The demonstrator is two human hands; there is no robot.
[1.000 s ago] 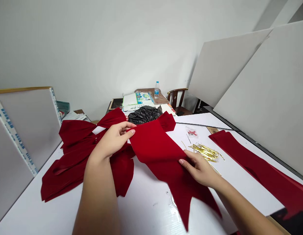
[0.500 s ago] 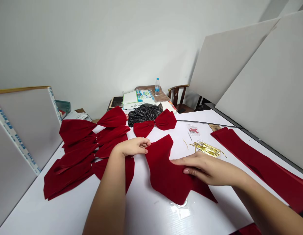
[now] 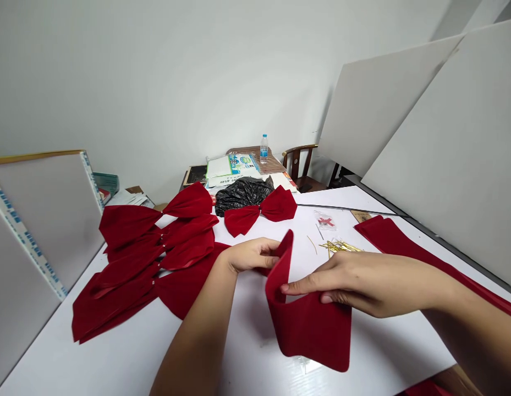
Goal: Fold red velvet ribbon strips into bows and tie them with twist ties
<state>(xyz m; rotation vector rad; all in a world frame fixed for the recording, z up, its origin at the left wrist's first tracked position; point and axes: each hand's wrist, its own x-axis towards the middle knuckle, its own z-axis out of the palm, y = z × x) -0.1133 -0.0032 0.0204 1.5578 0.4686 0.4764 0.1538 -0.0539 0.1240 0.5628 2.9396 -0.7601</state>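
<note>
A piece of dark red velvet fabric (image 3: 313, 330) is raised above the white table, bent into a curve between my two hands. My left hand (image 3: 255, 256) pinches its far left edge, the fingertips partly behind the cloth. On the other side my right hand (image 3: 358, 280) grips the fabric, its index finger reaching along the inside of the fold. Left of my hands lie several red velvet bows (image 3: 131, 264), overlapping and gathered at their middles. One more bow (image 3: 260, 210) rests farther back. Gold twist ties (image 3: 340, 246) lie just beyond my right hand.
Flat red fabric strips (image 3: 387, 234) lie along the right side of the white table (image 3: 127, 357). A black plastic bag (image 3: 245, 192) sits at the back, with a water bottle (image 3: 264, 149) behind it. White boards stand at left (image 3: 40, 192) and right (image 3: 453, 126).
The velvet piece has gone from lying nearly flat to being lifted and folded into a curve. My left hand has moved right, closer to my right hand.
</note>
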